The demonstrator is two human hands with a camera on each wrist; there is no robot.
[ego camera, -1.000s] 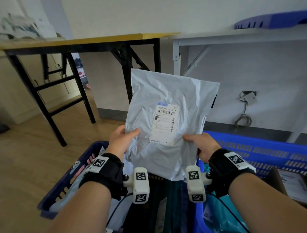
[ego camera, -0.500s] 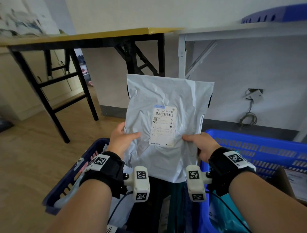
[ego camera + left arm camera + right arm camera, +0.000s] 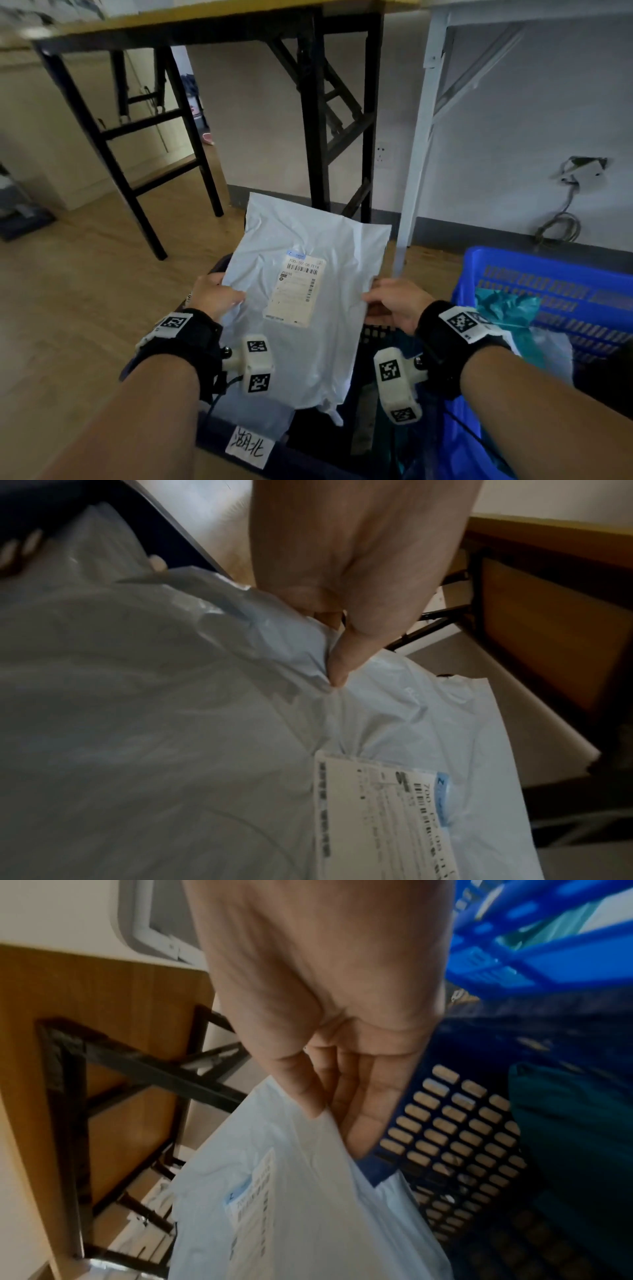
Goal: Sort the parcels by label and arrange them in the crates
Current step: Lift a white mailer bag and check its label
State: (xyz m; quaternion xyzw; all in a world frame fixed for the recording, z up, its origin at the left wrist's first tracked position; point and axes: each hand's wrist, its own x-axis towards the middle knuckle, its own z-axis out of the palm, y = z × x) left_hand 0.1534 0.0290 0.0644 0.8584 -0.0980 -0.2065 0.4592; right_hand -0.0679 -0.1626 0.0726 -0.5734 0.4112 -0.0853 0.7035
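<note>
I hold a white plastic mailer parcel (image 3: 308,267) with a printed shipping label (image 3: 296,287) facing me, tilted back over the dark blue crate (image 3: 294,459). My left hand (image 3: 215,296) pinches its left edge, thumb on top (image 3: 339,666). My right hand (image 3: 394,301) pinches the right edge (image 3: 325,1104), with the fingers behind the parcel (image 3: 291,1191). The dark crate bears a handwritten paper tag (image 3: 249,447) on its near rim. A bright blue crate (image 3: 555,274) stands to the right.
A teal bag (image 3: 507,308) and other parcels lie in the bright blue crate. More pale mailers (image 3: 253,418) lie in the dark crate. A black-legged table (image 3: 315,137) and a white table leg (image 3: 418,154) stand ahead on the wooden floor (image 3: 68,308).
Both hands have lowered the parcel and tipped it back toward the dark crate; it was held upright before. My view has dropped with it.
</note>
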